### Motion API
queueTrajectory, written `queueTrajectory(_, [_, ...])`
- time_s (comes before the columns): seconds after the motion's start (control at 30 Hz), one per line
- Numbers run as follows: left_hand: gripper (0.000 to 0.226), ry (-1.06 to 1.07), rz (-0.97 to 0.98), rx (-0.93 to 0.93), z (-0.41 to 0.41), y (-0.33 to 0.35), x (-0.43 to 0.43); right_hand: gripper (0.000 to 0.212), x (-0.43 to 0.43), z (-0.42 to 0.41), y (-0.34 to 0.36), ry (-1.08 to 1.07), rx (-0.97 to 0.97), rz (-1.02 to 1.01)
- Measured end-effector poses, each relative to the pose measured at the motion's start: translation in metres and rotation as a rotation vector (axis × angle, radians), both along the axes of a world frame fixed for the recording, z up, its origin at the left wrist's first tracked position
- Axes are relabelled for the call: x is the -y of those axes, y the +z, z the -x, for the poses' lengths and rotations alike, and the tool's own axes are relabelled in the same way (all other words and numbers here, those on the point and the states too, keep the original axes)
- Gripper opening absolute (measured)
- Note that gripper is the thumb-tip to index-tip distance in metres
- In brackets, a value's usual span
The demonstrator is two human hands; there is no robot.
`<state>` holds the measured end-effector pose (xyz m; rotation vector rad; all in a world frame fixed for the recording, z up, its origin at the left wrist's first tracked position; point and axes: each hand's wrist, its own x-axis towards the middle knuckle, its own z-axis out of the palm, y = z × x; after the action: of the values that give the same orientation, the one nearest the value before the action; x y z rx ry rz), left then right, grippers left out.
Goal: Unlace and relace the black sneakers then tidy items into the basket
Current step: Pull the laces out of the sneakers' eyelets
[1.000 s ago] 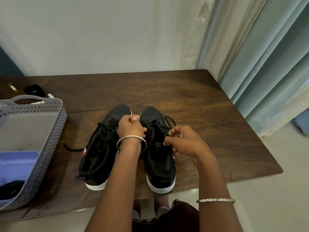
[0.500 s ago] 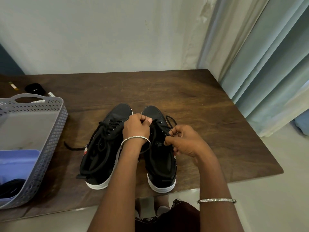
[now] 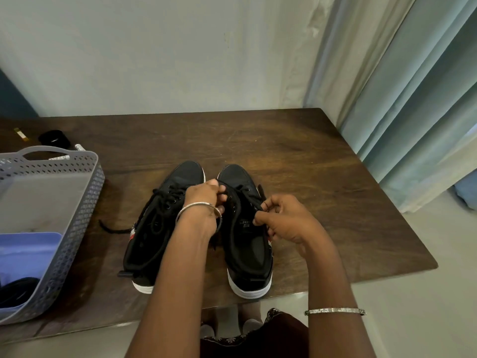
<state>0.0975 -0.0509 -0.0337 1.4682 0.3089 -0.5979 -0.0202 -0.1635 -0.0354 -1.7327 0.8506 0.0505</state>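
Black sneakers (image 3: 157, 228) stand side by side at the worktop's (image 3: 309, 164) front edge; left hand (image 3: 202, 196) and right hand (image 3: 286, 223) each pinch the lace (image 3: 238, 188) of the right one. Draw slack evenly, eyelet by eyelet

A: Entry one: what sort of place are you in?
B: You are in a room of a home. Listed: plain pale painted wall (image 3: 154, 60); blue-green curtains (image 3: 413, 125) hanging in folds to the floor (image 3: 426, 306), past the right edge of the desk (image 3: 284, 151).
A: Furnishings?
B: That one dark wooden desk, far edge at the wall. One grey perforated plastic basket (image 3: 82, 208) at its left edge. Pale glossy floor beneath you.
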Motion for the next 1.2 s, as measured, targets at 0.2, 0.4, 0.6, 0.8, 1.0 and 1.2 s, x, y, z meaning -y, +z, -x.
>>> queueTrajectory(0.2, [0.018, -0.096, -0.482, 0.568, -0.002, -0.001, -0.011, 0.015, -0.001, -0.001, 0.000, 0.008, 0.005, 0.022])
queueTrajectory(0.4, [0.006, -0.502, -0.819, 0.838, 0.013, 0.001, -0.005, 0.016, -0.001, -0.002, -0.003, 0.003, 0.008, 0.030])
queueTrajectory(0.6, [0.009, -0.499, -0.885, 0.792, 0.017, 0.002, -0.002, 0.017, 0.000, -0.002, -0.005, -0.010, 0.003, 0.020])
queueTrajectory(0.8, [0.015, -0.598, -0.889, 0.767, 0.017, 0.001, -0.002, 0.016, -0.002, -0.002, -0.004, -0.006, 0.006, 0.037])
queueTrajectory(1.0, [0.035, -0.275, -0.343, 0.366, 0.000, 0.000, 0.000, 0.016, 0.000, 0.001, -0.002, -0.010, -0.003, 0.025])
queueTrajectory(1.2, [0.020, -0.072, -0.354, 0.327, -0.006, 0.008, -0.020, 0.015, -0.002, 0.003, 0.008, 0.008, -0.035, 0.062])
